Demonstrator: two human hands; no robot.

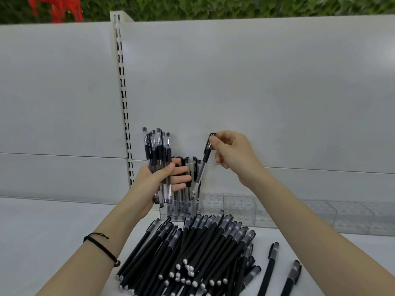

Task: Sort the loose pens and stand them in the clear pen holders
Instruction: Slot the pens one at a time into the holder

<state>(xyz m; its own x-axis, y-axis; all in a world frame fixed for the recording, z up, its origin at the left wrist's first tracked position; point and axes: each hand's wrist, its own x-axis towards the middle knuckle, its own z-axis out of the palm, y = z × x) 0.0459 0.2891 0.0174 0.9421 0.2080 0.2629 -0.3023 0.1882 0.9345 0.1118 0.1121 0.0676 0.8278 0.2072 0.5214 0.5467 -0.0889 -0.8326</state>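
One pen [202,167] pinched at its cap by the right hand [233,154] — long axis near upright, tip down at the left end of the clear pen holder [235,208] on the shelf's [53,231] back edge. The left hand [162,178] grips a bundle of pens [158,150] upright just beside it; black pens [203,248] heaped near the front edge

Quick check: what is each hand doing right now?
Left hand: grips a bundle of clear pens.
Right hand: pinches one clear pen over the pen holder.

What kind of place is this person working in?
Probably a shop's stationery display shelf: a slotted shelving upright, a row of clear pen holders, and a big heap of matching black pens.
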